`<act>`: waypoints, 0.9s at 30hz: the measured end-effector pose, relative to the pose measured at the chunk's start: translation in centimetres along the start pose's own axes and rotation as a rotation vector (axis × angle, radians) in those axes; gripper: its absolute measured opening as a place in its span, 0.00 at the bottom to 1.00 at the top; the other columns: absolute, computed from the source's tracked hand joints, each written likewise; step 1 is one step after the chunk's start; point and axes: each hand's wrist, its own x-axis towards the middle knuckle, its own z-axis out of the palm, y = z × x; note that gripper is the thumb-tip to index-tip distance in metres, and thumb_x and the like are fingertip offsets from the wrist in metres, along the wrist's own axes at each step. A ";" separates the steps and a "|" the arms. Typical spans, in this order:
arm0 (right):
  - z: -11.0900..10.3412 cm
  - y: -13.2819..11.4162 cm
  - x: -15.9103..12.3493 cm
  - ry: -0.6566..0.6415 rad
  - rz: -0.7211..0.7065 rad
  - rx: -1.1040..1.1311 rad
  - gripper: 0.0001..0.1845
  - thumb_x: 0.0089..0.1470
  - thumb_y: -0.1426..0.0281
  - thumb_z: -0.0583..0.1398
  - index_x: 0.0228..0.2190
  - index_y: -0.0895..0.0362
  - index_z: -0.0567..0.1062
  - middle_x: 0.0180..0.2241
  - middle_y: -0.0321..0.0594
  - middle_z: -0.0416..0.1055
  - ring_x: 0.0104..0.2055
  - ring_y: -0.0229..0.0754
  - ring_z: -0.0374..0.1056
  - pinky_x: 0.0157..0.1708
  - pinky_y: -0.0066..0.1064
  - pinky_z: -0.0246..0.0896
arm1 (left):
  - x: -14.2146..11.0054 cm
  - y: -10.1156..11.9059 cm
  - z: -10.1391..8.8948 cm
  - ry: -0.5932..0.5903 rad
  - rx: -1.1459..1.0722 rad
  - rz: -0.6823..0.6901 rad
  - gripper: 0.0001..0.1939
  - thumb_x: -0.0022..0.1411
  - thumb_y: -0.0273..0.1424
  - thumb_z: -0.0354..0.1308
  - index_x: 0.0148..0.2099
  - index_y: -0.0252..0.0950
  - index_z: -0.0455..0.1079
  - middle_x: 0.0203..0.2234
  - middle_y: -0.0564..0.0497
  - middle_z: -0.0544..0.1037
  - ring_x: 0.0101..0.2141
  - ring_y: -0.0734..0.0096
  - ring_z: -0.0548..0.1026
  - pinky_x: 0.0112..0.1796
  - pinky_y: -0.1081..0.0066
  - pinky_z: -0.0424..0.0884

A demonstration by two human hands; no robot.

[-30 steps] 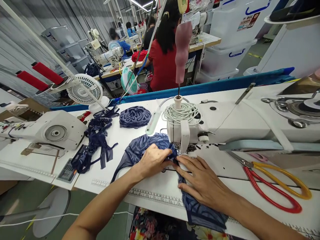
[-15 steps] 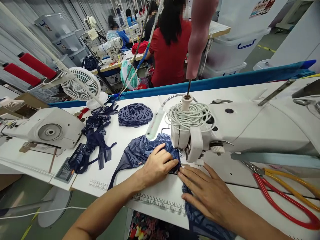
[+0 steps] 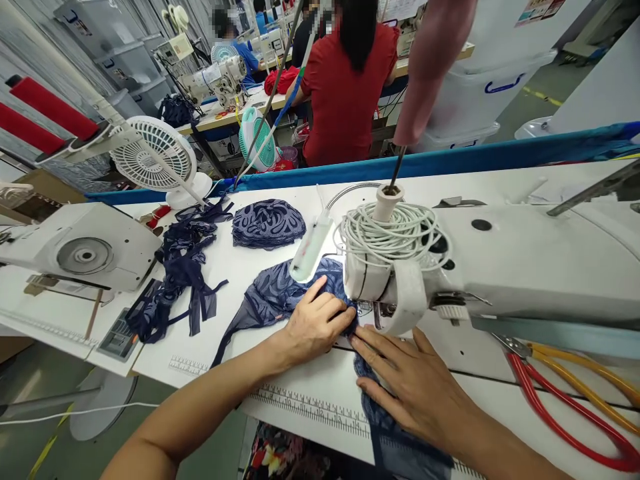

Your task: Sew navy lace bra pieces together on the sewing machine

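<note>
A navy patterned lace garment (image 3: 274, 293) lies on the white table under the needle of the white sewing machine (image 3: 500, 267). My left hand (image 3: 315, 323) rests on the lace just left of the presser foot, fingers curled and pinching the fabric. My right hand (image 3: 410, 383) lies flat on the lace strip that trails toward the table's near edge, fingers spread and pointing at the needle. The needle area is partly hidden behind the machine head.
Red and yellow-handled scissors (image 3: 575, 400) lie at right. A stack of lace pieces (image 3: 269, 223) and a heap of navy straps (image 3: 183, 267) lie at left, near a small fan (image 3: 153, 157) and another machine (image 3: 83, 247). A person in red (image 3: 345, 87) sits beyond.
The view has tipped closer to the machine. Both hands have stayed on the lace at the needle, with my left hand's fingers curling a little tighter.
</note>
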 end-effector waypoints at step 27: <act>0.7 -0.8 -0.7 0.024 -0.016 0.006 0.17 0.64 0.59 0.54 0.48 0.53 0.75 0.45 0.37 0.76 0.51 0.42 0.67 0.67 0.48 0.35 | -1.1 3.6 -2.3 -0.003 0.029 -0.131 0.11 0.66 0.22 0.50 0.46 0.36 0.72 0.29 0.54 0.78 0.31 0.73 0.72 0.61 0.48 0.52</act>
